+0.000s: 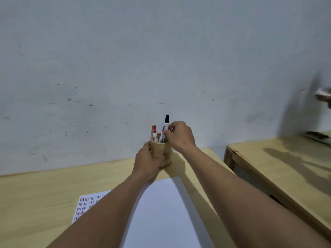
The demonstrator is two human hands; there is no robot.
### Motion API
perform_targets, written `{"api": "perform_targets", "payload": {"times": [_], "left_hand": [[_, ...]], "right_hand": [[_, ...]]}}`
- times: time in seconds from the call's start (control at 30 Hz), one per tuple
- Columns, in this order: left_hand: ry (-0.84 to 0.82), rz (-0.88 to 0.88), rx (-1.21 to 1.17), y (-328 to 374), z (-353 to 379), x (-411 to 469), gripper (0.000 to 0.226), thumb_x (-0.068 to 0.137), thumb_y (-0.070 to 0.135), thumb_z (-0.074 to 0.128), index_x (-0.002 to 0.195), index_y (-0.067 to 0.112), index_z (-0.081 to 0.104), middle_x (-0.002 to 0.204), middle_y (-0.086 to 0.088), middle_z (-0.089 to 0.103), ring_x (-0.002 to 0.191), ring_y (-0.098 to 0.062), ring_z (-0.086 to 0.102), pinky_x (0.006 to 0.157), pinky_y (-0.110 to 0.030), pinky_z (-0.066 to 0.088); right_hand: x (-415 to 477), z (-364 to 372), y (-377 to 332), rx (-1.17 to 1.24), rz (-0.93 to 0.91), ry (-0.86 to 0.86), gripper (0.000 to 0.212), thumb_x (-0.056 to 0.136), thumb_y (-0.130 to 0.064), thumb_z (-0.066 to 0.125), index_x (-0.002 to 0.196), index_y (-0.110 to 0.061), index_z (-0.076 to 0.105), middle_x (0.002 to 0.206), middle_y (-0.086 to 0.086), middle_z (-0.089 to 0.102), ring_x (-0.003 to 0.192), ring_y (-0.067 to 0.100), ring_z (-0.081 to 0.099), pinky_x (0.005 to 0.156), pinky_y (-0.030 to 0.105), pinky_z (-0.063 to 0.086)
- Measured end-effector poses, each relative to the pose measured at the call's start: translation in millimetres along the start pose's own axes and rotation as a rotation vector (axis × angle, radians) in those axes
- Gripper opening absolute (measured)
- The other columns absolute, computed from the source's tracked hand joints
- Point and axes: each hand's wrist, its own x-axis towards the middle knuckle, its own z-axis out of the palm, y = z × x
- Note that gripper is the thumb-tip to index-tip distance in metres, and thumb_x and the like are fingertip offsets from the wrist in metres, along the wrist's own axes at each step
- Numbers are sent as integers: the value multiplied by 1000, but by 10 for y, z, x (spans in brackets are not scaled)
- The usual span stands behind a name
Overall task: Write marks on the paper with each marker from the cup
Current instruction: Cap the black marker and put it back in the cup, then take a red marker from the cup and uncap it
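The left hand (149, 161) wraps around the side of the wooden cup (160, 151), gripping it where it stands on the wooden table (35, 194) near the wall (161, 51). The right hand (180, 136) is closed at the cup's rim, fingers pinching the black-capped marker (165, 126), which leans out of the cup. A red-capped marker (154, 131) stands in the cup beside it. Nearer the person, a blank white sheet of paper (164, 212) lies between the forearms, overlapping a sheet covered with coloured marks (86, 204) to its left. A second wooden table (286, 167) stands to the right.
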Motion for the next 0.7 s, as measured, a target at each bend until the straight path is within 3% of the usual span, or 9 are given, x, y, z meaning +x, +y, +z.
{"api": "perform_targets", "payload": {"times": [0.17, 0.23, 0.3, 0.4, 0.43, 0.57, 0.7], "left_hand": [[8, -1, -97, -25, 33, 1, 60, 75, 28, 80, 128, 21, 53, 114, 7, 65, 98, -10, 61, 72, -22, 47], [3, -1, -117, -12, 23, -11, 58, 75, 31, 82, 124, 25, 53, 109, 12, 63, 92, -1, 59, 68, -16, 45], [-1, -7, -107, -15, 25, -10, 52, 76, 24, 81, 119, 26, 52, 104, 14, 62, 88, 2, 57, 63, -11, 41], [-4, -18, -88, -50, 34, -1, 46, 79, 0, 66, 117, 22, 53, 107, 5, 66, 90, -2, 60, 59, -11, 43], [0, -17, -87, -61, 35, -3, 47, 80, -4, 62, 118, 21, 53, 107, 4, 66, 91, -4, 61, 58, -10, 44], [36, -6, -93, -82, 61, 0, 35, 89, 0, 60, 117, 20, 56, 104, 6, 66, 85, 0, 60, 56, -1, 43], [38, 6, -93, -81, 79, -9, 30, 93, 3, 57, 111, 26, 54, 98, 13, 63, 84, 2, 58, 57, 0, 43]], "right_hand": [[12, 125, 42, -62, 40, -5, 29, 95, -26, 66, 73, -7, 66, 64, 2, 58, 67, 27, 59, 52, 28, 39], [-11, 140, 16, -38, 28, 43, 10, 95, -24, 66, 97, -14, 65, 78, 2, 62, 77, 29, 63, 61, 33, 47], [-53, 163, -30, -75, -34, 109, 21, 96, -22, 62, 115, -20, 52, 93, 3, 66, 83, 28, 64, 66, 35, 48], [-67, 242, -124, -187, -120, 93, 8, 94, -23, 54, 99, -20, 59, 92, 2, 69, 81, 28, 64, 71, 39, 54], [-67, 274, -150, -221, -123, 69, 13, 93, -24, 53, 95, -18, 64, 91, 3, 70, 81, 29, 65, 73, 40, 56], [-52, 384, -203, -305, -67, 5, 16, 93, -24, 56, 84, -13, 64, 86, 7, 70, 77, 31, 67, 71, 37, 57], [-16, 383, -209, -321, -20, -19, 12, 92, -19, 57, 81, -14, 55, 79, 4, 61, 75, 29, 60, 66, 35, 47]]}}
